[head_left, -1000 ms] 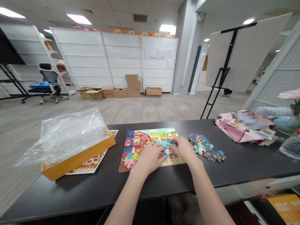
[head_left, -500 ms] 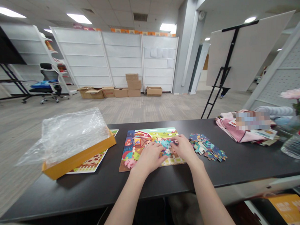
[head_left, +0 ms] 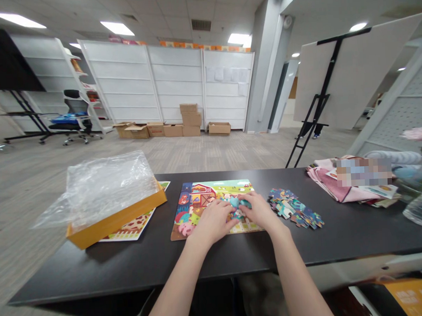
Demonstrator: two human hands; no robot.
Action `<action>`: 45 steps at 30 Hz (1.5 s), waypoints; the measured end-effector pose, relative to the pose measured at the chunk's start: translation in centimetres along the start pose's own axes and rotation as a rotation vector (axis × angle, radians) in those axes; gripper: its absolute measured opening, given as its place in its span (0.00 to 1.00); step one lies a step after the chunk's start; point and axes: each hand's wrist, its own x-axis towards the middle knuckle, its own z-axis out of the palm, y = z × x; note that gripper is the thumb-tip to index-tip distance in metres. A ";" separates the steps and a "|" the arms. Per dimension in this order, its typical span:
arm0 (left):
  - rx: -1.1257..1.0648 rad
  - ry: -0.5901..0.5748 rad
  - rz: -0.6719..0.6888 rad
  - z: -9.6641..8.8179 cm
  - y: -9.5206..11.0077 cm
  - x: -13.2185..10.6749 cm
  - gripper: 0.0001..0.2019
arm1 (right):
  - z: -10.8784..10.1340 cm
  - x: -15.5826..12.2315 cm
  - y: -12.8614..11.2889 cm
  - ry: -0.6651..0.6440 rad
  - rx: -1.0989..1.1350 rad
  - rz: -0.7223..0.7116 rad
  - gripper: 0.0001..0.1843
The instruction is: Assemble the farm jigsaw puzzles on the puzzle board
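Observation:
A colourful farm-scene jigsaw board (head_left: 187, 219) with a red barn lies flat on the black table. My left hand (head_left: 215, 218) rests across its middle, fingers stretched out and thumb apart, touching the teal pieces there. From the right, my right hand (head_left: 260, 209) reaches onto the same spot with fingers and thumb bent round a teal puzzle piece (head_left: 246, 204), partly hidden by the fingers. Just right of the board is a heap of loose puzzle pieces (head_left: 295, 210), dark blue and teal, some overlapping.
At left, an orange box (head_left: 119, 218) with crumpled clear plastic wrap (head_left: 109, 183) sits tilted on a giraffe-patterned picture sheet (head_left: 139, 228). Folded pink cloths (head_left: 326, 181) and a clear vase (head_left: 421, 209) with a flower stand at right. The black table (head_left: 149, 265) has its front edge near me.
The whole view has shifted slightly, so things sit a little further right. My right hand's fingers have shifted a little over the teal pieces; my left hand stays almost in place.

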 end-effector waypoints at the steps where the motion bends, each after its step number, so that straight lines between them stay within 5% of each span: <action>1: 0.000 0.000 0.000 0.0 0.0 0.0 0.14 | 0.0 0.0 0.2 0.002 0.010 -0.014 0.15; 15: -0.006 0.004 -0.002 0.3 -0.3 -0.1 0.15 | -0.5 -0.2 0.5 -0.017 -0.033 0.001 0.21; 25: -0.017 0.006 -0.005 0.6 -0.5 0.0 0.16 | -1.8 -0.7 -0.1 0.046 0.003 -0.006 0.14; 30: -0.025 0.001 -0.017 0.3 -0.3 -0.1 0.16 | -6.9 -2.6 2.2 0.320 -0.055 0.321 0.13; 34: -0.038 0.001 -0.025 0.4 -0.4 0.0 0.16 | -9.4 -4.6 5.8 0.318 -0.142 0.550 0.17; 40: -0.067 0.004 -0.051 0.6 -0.3 0.5 0.15 | -8.1 -5.3 8.0 0.124 -0.105 0.613 0.22; 45: -0.101 0.023 -0.048 0.6 -0.3 0.6 0.14 | -7.6 -5.2 8.0 0.133 -0.043 0.643 0.17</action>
